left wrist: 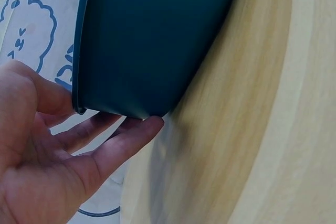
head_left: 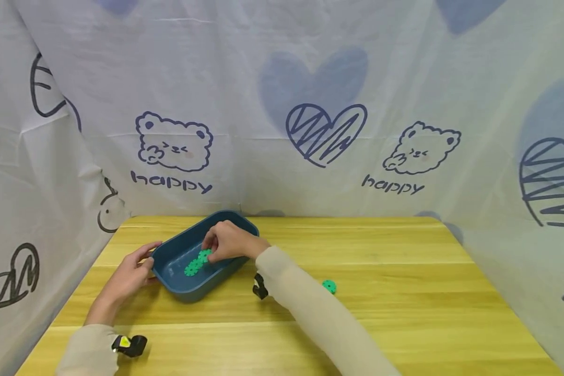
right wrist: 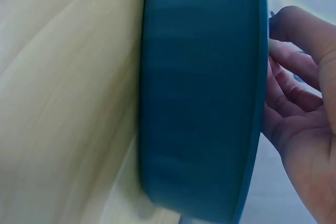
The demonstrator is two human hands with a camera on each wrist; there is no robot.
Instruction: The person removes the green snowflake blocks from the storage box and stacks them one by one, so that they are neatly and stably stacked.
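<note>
A dark blue plastic bin (head_left: 202, 290) stands on the table at the left, set at a slant. My left hand (head_left: 131, 271) holds its near-left end; in the left wrist view the thumb is at the rim and the fingers (left wrist: 128, 142) lie against the outer wall. Over the bin reaches my right hand (head_left: 227, 241), its fingertips down inside, pinching a green notched plastic disc (head_left: 204, 255). More green notched discs (head_left: 192, 268) lie beside it on the bin's floor, touching or overlapping. In the right wrist view the bin wall (right wrist: 205, 98) hides the right fingertips and the discs.
One more green notched disc (head_left: 329, 286) lies on the wooden table (head_left: 404, 313), just beyond the right forearm. A white curtain (head_left: 244, 104) printed with bears and hearts hangs behind the table and along its sides. A black wrist camera (head_left: 129, 345) sits at the left cuff.
</note>
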